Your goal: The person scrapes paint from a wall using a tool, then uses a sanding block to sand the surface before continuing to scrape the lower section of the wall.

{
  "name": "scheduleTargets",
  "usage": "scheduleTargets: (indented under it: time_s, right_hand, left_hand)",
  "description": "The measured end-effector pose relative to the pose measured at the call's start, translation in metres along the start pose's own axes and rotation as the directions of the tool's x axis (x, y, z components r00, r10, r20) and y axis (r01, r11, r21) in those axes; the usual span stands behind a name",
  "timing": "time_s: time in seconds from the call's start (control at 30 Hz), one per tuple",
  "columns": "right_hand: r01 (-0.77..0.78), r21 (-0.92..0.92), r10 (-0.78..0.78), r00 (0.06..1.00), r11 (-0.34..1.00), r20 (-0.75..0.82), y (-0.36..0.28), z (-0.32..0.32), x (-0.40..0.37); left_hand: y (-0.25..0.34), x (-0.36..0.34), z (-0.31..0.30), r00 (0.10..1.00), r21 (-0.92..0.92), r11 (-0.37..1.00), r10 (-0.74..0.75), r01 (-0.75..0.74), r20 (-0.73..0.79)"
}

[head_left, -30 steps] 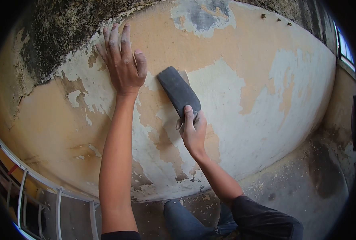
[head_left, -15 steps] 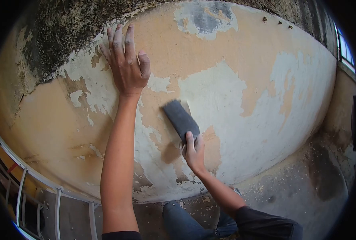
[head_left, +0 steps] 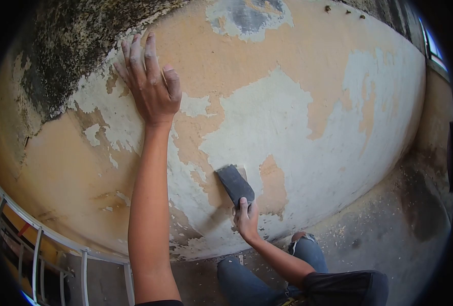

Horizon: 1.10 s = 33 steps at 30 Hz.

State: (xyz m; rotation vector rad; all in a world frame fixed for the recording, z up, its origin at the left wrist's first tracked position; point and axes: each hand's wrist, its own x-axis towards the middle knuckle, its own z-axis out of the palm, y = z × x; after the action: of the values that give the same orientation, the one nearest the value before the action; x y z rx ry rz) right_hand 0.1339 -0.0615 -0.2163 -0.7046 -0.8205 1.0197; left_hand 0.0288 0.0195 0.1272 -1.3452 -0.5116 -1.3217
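My left hand (head_left: 152,89) is stretched up against the peeling wall (head_left: 267,109), its fingers spread and dusted with pale powder. Below and to the right, my right hand (head_left: 247,222) grips the lower end of a dark grey, rectangular piece of sandpaper (head_left: 234,183). The thumb lies over its dark face, while the other fingers are mostly hidden behind. A pale edge shows along the sandpaper's right side. The sandpaper is tilted against the wall, beside patches where peach paint (head_left: 273,186) gives way to a whitish layer.
A metal ladder (head_left: 36,255) lies along the lower left. Black, rough staining (head_left: 66,56) covers the wall's upper left. My jeans (head_left: 244,280) show at the bottom, above a grey floor (head_left: 359,239) scattered with flakes. A window (head_left: 433,46) is at the upper right.
My right hand has moved the sandpaper down the wall, uncovering more of the whitish patch above it. My left hand stays on the wall. The view has shifted slightly.
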Motion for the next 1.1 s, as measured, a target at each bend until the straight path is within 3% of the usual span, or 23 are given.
scheduleTargets:
  time_s: [0.07,0.13,0.23,0.27,0.33,0.4,0.47,0.57,0.63,0.8,0.9,0.97,1.07,1.1]
  right_hand:
    - [-0.035,-0.005,0.035,0.999,0.999,-0.022,-0.012,0.01,0.006]
    - [0.142,-0.086,-0.14,0.99,0.986,0.034,-0.051,0.036,0.035]
    - [0.08,-0.013,-0.079,0.994,0.997,0.075,-0.082,0.05,0.034]
    - [0.131,-0.085,-0.13,0.991,0.988,0.026,-0.056,0.041,0.03]
    - [-0.003,-0.182,0.003,1.0,0.983,-0.003,0.008,0.006,0.001]
    - [-0.068,-0.107,0.066,0.998,0.992,-0.02,0.024,-0.007,-0.027]
    - [-0.139,-0.021,0.138,0.989,0.99,-0.044,0.017,0.004,-0.025]
    - [-0.036,-0.149,0.043,0.998,0.988,0.046,-0.024,0.042,0.012]
    - [0.038,-0.016,-0.036,0.994,0.999,0.107,-0.053,0.055,0.02]
    - [0.05,-0.222,-0.058,0.998,0.974,-0.028,0.055,-0.015,-0.036]
    - [-0.056,-0.248,0.053,0.998,0.967,-0.018,0.046,-0.017,-0.043]
    - [-0.063,-0.096,0.07,0.995,0.993,0.072,-0.005,0.021,-0.015]
    - [-0.035,-0.025,0.037,0.994,0.999,0.098,-0.011,0.036,-0.004]
    - [-0.095,-0.034,0.097,0.991,0.995,0.087,0.008,0.027,-0.013]
  left_hand:
    - [0.002,-0.003,0.0,1.0,-0.015,1.0,0.006,-0.006,0.019]
    - [0.001,-0.001,0.001,1.0,-0.013,1.0,0.007,-0.007,-0.008]
    - [0.0,-0.001,0.003,0.999,-0.014,0.999,0.036,-0.036,-0.026]
    - [0.0,-0.002,0.003,0.999,-0.017,0.999,0.039,-0.039,-0.027]
    - [0.0,-0.002,0.004,0.999,-0.013,0.999,0.046,-0.047,-0.021]
    - [-0.001,-0.002,0.004,0.998,-0.006,0.998,0.061,-0.061,-0.017]
    - [0.0,-0.001,0.005,0.998,0.004,0.998,0.059,-0.059,-0.022]
    - [0.001,-0.003,0.004,0.999,0.013,0.999,0.053,-0.053,-0.003]
    - [-0.001,-0.002,0.005,0.997,-0.012,0.997,0.071,-0.071,-0.009]
    - [-0.001,-0.003,0.007,0.995,-0.015,0.995,0.095,-0.096,-0.04]
    - [-0.004,-0.006,0.009,0.994,-0.022,0.995,0.1,-0.101,-0.043]
    - [-0.006,-0.006,0.01,0.994,-0.005,0.995,0.096,-0.096,-0.046]
    - [-0.004,-0.006,0.007,0.995,-0.003,0.996,0.092,-0.092,-0.031]
    - [-0.004,-0.006,0.008,0.996,-0.011,0.996,0.089,-0.089,-0.028]
